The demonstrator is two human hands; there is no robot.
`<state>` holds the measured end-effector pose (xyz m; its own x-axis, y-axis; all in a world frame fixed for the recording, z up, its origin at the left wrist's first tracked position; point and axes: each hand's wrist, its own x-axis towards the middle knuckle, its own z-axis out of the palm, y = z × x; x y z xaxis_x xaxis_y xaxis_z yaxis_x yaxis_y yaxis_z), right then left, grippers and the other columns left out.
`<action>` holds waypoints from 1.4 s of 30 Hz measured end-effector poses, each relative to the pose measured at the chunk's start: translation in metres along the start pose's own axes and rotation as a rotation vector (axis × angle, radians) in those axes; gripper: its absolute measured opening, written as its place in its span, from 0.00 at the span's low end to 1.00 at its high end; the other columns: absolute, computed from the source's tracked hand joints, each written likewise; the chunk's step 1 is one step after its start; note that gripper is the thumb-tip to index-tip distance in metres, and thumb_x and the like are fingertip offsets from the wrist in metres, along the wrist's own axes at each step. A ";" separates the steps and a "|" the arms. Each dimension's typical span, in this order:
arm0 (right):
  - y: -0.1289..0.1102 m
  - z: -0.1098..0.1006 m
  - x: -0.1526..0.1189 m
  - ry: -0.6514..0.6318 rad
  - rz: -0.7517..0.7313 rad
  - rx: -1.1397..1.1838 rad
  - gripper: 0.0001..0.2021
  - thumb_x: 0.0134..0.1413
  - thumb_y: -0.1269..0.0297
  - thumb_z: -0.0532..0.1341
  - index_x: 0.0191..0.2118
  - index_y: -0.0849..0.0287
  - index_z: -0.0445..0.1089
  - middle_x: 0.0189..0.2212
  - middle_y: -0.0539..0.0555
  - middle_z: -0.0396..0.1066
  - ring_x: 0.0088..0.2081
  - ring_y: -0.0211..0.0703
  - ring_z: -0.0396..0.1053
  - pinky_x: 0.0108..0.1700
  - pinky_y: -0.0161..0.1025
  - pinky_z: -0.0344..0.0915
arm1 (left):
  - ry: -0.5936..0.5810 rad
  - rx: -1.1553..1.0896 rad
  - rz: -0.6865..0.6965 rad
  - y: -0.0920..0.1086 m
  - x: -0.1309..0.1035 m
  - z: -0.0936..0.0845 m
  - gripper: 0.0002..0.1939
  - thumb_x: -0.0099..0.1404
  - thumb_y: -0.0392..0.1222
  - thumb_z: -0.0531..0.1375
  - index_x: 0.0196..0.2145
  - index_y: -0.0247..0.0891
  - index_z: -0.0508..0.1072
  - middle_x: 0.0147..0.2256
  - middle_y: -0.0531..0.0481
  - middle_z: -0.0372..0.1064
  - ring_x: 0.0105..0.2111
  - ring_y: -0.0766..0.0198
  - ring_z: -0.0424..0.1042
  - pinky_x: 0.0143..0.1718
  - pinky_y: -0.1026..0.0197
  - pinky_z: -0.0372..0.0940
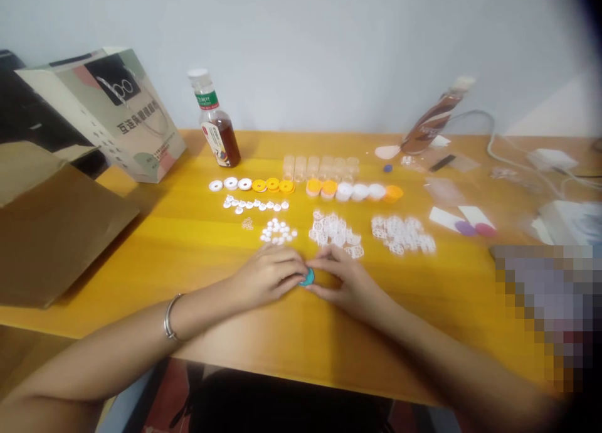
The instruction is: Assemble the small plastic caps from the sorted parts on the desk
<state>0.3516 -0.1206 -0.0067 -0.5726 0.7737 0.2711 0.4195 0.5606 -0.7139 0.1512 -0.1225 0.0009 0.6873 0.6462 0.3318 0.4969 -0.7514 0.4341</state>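
Low over the table (263,342), left hand (273,275) and right hand (350,283) pinch a blue piece (307,278).
They grip from its nine and three o'clock; toward six in view, it is probably light, stiff and slightly slick, best held by the rim.

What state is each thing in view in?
Blue piece, held between left hand and right hand.
Green-necked bottle, standing, capped, partly full.
Brown bottle, capped.
Paper bag, standing.
Cardboard box, open or shut unclear.
Clear cups, set in a row.
Round white pieces, loosely clustered.
Bracelet, on left wrist.
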 end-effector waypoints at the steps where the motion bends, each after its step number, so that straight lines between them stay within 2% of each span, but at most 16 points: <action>1: 0.000 0.000 0.000 -0.001 0.001 -0.005 0.10 0.46 0.68 0.62 0.39 0.55 0.71 0.34 0.54 0.63 0.37 0.43 0.64 0.41 0.43 0.66 | -0.007 -0.009 -0.014 0.001 0.001 0.001 0.08 0.64 0.39 0.53 0.37 0.38 0.71 0.35 0.50 0.69 0.35 0.66 0.67 0.38 0.60 0.59; 5: 0.000 0.002 0.000 0.007 -0.002 -0.032 0.09 0.46 0.67 0.63 0.37 0.54 0.71 0.33 0.53 0.63 0.37 0.43 0.65 0.41 0.43 0.66 | -0.026 -0.016 -0.063 0.002 0.001 0.003 0.07 0.64 0.37 0.52 0.36 0.38 0.70 0.34 0.50 0.68 0.35 0.66 0.66 0.38 0.61 0.59; 8: -0.002 0.001 0.000 0.010 -0.001 -0.002 0.08 0.46 0.67 0.63 0.36 0.55 0.70 0.33 0.53 0.65 0.37 0.42 0.65 0.41 0.43 0.66 | -0.007 0.034 -0.051 0.004 -0.001 0.003 0.07 0.64 0.35 0.52 0.36 0.37 0.69 0.34 0.50 0.68 0.35 0.65 0.66 0.38 0.60 0.58; 10: -0.005 0.000 0.000 -0.011 0.035 0.122 0.08 0.47 0.67 0.62 0.37 0.55 0.68 0.32 0.52 0.67 0.35 0.40 0.66 0.40 0.41 0.66 | 0.039 0.067 -0.033 0.006 -0.001 0.001 0.07 0.64 0.35 0.52 0.36 0.37 0.69 0.35 0.49 0.68 0.36 0.65 0.66 0.39 0.59 0.58; 15: -0.012 -0.001 0.001 -0.057 0.231 0.650 0.12 0.49 0.65 0.60 0.42 0.55 0.63 0.34 0.50 0.71 0.37 0.37 0.70 0.44 0.41 0.67 | 0.155 0.131 0.016 0.011 0.003 -0.007 0.06 0.63 0.35 0.53 0.36 0.38 0.69 0.36 0.50 0.69 0.36 0.65 0.66 0.39 0.59 0.58; 17: -0.012 0.000 0.002 -0.038 0.283 0.734 0.14 0.47 0.65 0.62 0.41 0.55 0.63 0.35 0.50 0.71 0.39 0.38 0.70 0.47 0.42 0.66 | 0.194 0.112 0.032 0.010 0.004 -0.010 0.06 0.63 0.35 0.54 0.37 0.39 0.69 0.36 0.50 0.69 0.37 0.65 0.66 0.39 0.59 0.58; 22: -0.007 0.002 0.002 0.060 0.334 0.743 0.15 0.44 0.65 0.64 0.40 0.55 0.65 0.35 0.51 0.72 0.38 0.38 0.71 0.47 0.42 0.66 | 0.237 0.064 -0.011 0.006 0.002 -0.012 0.07 0.62 0.38 0.55 0.39 0.38 0.70 0.37 0.47 0.69 0.39 0.63 0.66 0.41 0.58 0.60; 28: -0.003 0.010 0.000 0.134 0.313 0.711 0.14 0.44 0.65 0.65 0.39 0.56 0.65 0.34 0.51 0.73 0.36 0.37 0.71 0.45 0.41 0.68 | 0.233 0.082 -0.100 0.004 0.002 -0.004 0.08 0.61 0.43 0.57 0.36 0.39 0.72 0.34 0.49 0.68 0.35 0.64 0.65 0.38 0.59 0.59; 34: -0.004 0.014 -0.002 0.143 0.310 0.642 0.11 0.46 0.63 0.63 0.38 0.56 0.65 0.35 0.53 0.73 0.37 0.40 0.71 0.46 0.44 0.68 | 0.180 0.029 -0.245 0.007 0.005 0.002 0.07 0.59 0.43 0.59 0.32 0.37 0.72 0.31 0.50 0.68 0.33 0.65 0.65 0.35 0.60 0.59; 42: -0.004 0.013 -0.001 0.111 0.351 0.681 0.14 0.43 0.61 0.64 0.39 0.56 0.66 0.33 0.52 0.73 0.36 0.40 0.72 0.44 0.44 0.69 | 0.177 -0.129 -0.308 0.006 0.005 0.002 0.05 0.56 0.41 0.60 0.31 0.36 0.71 0.29 0.50 0.68 0.31 0.65 0.66 0.35 0.60 0.61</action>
<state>0.3413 -0.1272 -0.0121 -0.3969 0.9178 -0.0068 0.0166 -0.0002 -0.9999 0.1588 -0.1238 0.0031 0.4086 0.8606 0.3039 0.5874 -0.5028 0.6342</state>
